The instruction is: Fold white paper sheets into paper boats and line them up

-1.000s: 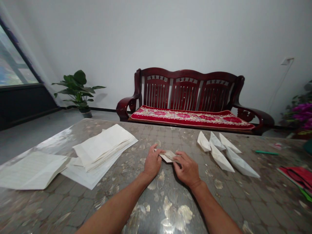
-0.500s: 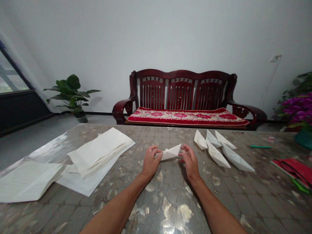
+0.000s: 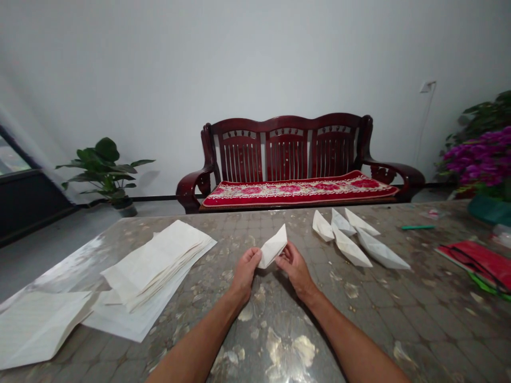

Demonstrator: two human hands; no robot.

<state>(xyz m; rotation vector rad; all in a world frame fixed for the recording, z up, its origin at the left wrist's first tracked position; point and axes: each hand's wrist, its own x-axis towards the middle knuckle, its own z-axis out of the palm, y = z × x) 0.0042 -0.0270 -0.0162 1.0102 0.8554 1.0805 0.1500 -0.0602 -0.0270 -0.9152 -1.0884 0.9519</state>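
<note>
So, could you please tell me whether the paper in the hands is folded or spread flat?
Folded: the paper, pinched between the left hand and right hand, is a small, pointed, creased shape, not a flat sheet.

Home living room (wooden sofa (image 3: 295, 159))
</note>
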